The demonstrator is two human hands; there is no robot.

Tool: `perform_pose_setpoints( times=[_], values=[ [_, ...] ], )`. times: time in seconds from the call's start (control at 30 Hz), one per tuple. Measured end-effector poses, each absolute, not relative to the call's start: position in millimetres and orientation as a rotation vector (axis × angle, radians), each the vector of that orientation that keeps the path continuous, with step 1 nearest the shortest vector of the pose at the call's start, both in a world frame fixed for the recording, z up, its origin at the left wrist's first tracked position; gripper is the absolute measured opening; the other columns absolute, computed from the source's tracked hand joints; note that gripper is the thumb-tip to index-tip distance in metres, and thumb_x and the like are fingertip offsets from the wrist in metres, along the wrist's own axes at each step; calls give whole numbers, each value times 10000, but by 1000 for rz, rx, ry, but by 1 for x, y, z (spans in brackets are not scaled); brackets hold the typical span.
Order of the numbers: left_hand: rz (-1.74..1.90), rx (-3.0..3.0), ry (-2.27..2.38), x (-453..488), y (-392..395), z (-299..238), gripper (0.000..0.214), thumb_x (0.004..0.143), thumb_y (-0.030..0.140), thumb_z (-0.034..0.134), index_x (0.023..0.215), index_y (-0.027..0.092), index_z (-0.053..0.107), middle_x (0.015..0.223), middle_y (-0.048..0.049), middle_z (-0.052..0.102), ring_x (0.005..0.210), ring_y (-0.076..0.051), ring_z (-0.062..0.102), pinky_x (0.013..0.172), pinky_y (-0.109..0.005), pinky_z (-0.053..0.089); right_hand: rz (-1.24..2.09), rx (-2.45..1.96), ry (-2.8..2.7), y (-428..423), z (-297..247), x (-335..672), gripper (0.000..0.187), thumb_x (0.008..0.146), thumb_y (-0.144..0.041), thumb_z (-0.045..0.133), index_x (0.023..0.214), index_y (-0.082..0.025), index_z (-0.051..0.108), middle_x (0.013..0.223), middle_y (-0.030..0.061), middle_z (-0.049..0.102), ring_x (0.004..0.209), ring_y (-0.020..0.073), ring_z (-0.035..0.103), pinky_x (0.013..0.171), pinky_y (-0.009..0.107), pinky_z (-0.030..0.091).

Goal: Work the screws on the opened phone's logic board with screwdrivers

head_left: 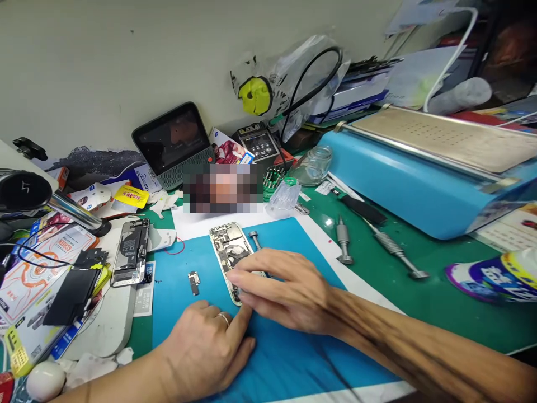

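An opened smartphone (229,246) lies on the blue mat (184,252), its inner parts bare. Over its lower half is my right hand (289,285), fingers drawn together near the bottom end; anything between them is hidden. My left hand (210,341) has most fingers curled, with the index finger reaching to the phone's bottom edge, where its tip meets my right fingers. Left of the phone rests a small dark and silver phone part (193,282). A small screwdriver (254,239) lies beside the phone, partly covered by my right hand.
At left, another opened phone piece (132,252) lies by boxes and a dark flat part (69,296). Two screwdrivers (343,240) (398,249) lie at right, before a blue machine (403,173). A clear cup (284,197), a glass jar (316,165) and a display (174,143) stand behind.
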State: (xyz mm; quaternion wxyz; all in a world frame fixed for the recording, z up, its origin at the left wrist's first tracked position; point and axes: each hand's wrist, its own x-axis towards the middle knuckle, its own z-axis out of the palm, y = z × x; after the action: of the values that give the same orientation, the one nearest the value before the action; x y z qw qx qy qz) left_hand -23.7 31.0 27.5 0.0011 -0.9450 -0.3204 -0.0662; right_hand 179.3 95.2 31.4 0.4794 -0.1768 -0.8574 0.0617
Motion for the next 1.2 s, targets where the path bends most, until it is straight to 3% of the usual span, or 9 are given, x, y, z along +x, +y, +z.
perform_pose_setpoints(
  times=[0.17,0.33,0.53,0.7,0.93,1.07,1.2],
  values=[
    [-196,-2981,-1002,-23,33,27,86,970,260,463,915,199,490,603,16,603,483,-195,562,481,-328,370,177,-411,-2097,95,27,177,380,887,-83,528,1257,-144,587,973,100,743,863,199,725,694,324,614],
    [-196,-2988,-992,-23,32,24,128,971,264,449,879,197,507,596,10,608,470,-199,561,470,-334,368,160,-380,-2124,93,25,175,330,972,-238,535,1269,-94,544,990,128,750,884,211,727,739,337,625],
    [-215,-2990,-999,-22,31,22,164,974,268,428,845,205,508,593,4,611,463,-203,562,469,-341,378,116,-424,-2132,89,26,176,379,902,-63,507,1278,-104,528,989,86,758,857,171,723,733,299,622],
    [-297,-2964,-985,-21,32,21,196,990,265,393,856,198,520,579,7,601,456,-201,551,458,-352,357,150,-395,-2166,88,22,179,326,966,-200,551,1282,-123,518,1041,88,747,927,171,724,790,293,619],
    [-272,-2982,-986,-20,31,22,202,993,282,407,825,210,495,597,17,595,465,-185,537,476,-351,341,210,-418,-2175,87,25,180,379,947,-79,477,1322,-131,483,1035,66,748,928,151,714,801,287,606],
    [-282,-2965,-973,-21,31,22,213,1002,281,385,882,186,533,579,14,585,453,-191,531,463,-359,326,271,-379,-2174,91,20,180,371,973,-160,537,1335,-114,468,1057,97,738,969,177,706,826,311,607],
    [-251,-2960,-979,-20,31,23,252,1017,282,357,1043,129,556,583,17,591,445,-201,531,451,-370,333,335,-417,-2172,92,18,180,473,970,-125,528,1421,-150,389,976,61,739,893,175,721,783,309,626]
  ],
)
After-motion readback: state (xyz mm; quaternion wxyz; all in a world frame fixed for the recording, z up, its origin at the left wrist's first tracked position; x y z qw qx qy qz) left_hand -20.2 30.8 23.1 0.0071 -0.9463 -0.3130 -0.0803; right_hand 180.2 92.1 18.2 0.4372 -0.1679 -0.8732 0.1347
